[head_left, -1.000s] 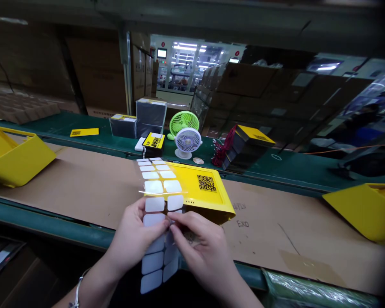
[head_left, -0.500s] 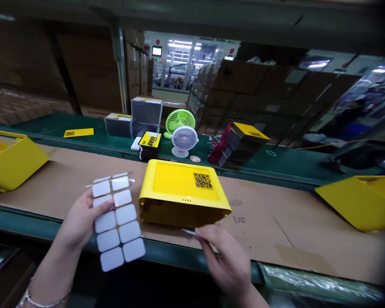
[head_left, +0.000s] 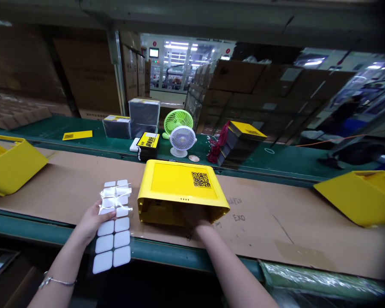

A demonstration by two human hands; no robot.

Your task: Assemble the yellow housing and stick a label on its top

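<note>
My left hand (head_left: 94, 220) pinches a clear sheet of white rounded-square stickers (head_left: 122, 237) by its edge, thumb on top, left of the yellow housing. The yellow plastic housing (head_left: 167, 179) rests on the cardboard-covered bench, its open side facing me and a QR code on its top panel. Inside that opening is my right hand (head_left: 194, 214), reaching in up to the wrist. Its fingers are in shadow and hidden by the housing, so what they hold cannot be made out.
Other yellow housings stand at the left (head_left: 16, 167) and right (head_left: 356, 196). On the green shelf behind are a green fan (head_left: 179, 117), a white fan (head_left: 182, 139), a stack of yellow-topped cards (head_left: 244, 143), a small card pile (head_left: 149, 143) and grey boxes (head_left: 144, 115).
My right hand, earlier in front of the housing with a small white piece in its fingers, has moved into the opening. The sticker sheet has tilted back in my left hand.
</note>
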